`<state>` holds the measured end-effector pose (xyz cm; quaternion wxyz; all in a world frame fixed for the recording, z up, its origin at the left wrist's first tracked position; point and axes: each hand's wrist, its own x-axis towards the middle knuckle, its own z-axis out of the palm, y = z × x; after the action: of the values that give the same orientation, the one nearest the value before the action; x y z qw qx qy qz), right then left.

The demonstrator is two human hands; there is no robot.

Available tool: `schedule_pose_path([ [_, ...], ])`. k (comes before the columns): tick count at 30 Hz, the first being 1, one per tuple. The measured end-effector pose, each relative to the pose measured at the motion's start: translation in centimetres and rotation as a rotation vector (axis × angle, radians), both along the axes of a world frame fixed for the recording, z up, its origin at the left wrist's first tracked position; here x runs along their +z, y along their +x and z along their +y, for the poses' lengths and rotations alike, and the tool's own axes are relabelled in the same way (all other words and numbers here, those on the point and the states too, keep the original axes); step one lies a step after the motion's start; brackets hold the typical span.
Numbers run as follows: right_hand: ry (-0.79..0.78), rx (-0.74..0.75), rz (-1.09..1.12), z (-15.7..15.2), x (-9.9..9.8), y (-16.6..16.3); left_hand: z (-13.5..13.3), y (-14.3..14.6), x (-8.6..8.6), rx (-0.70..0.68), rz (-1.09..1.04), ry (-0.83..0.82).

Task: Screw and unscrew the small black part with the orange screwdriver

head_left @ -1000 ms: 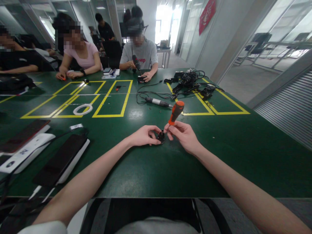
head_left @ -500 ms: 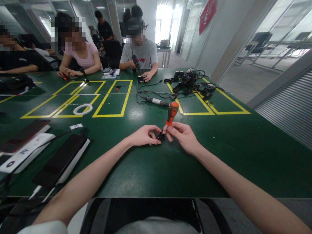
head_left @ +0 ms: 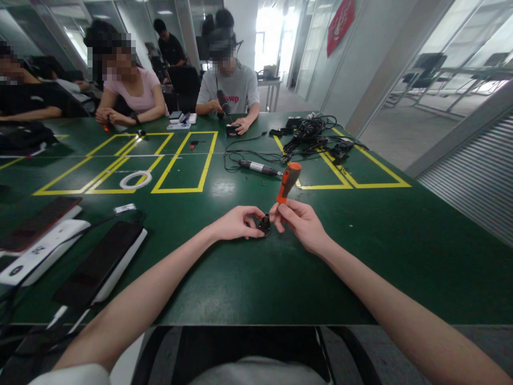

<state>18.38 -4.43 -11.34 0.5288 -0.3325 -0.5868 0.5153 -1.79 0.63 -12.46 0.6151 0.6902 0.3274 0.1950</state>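
Presently the left hand (head_left: 236, 223) pins the small black part (head_left: 264, 224) on the green table (head_left: 360, 251), fingers closed on its left edge, while the right hand (head_left: 302, 224), just beside it, clamps the orange-handled screwdriver (head_left: 289, 182), whose shaft leans up and to the right with the tip down on the part.

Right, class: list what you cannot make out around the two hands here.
Head view:
Screwdriver tip: hidden by fingers of the right hand.
Small black part: tiny, partly covered by the left hand; its kind is unclear.
Cable tangle at the far side: too small to sort.
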Motion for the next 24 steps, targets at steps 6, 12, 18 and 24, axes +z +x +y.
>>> schedule_pose_path([
  [6,0.000,0.005,0.039,0.04,-0.25,0.00,0.08,0.02,-0.12,0.002,0.006,0.009],
  [12,0.036,-0.095,-0.027,0.04,0.11,0.04,0.05,0.09,0.09,-0.002,0.002,0.007],
  [18,-0.009,-0.021,0.008,-0.11,0.04,0.07,0.17,0.01,-0.28,0.002,0.005,-0.001],
  [24,-0.016,0.019,0.117,-0.03,-0.29,0.03,0.20,-0.08,-0.26,-0.006,0.021,0.003],
])
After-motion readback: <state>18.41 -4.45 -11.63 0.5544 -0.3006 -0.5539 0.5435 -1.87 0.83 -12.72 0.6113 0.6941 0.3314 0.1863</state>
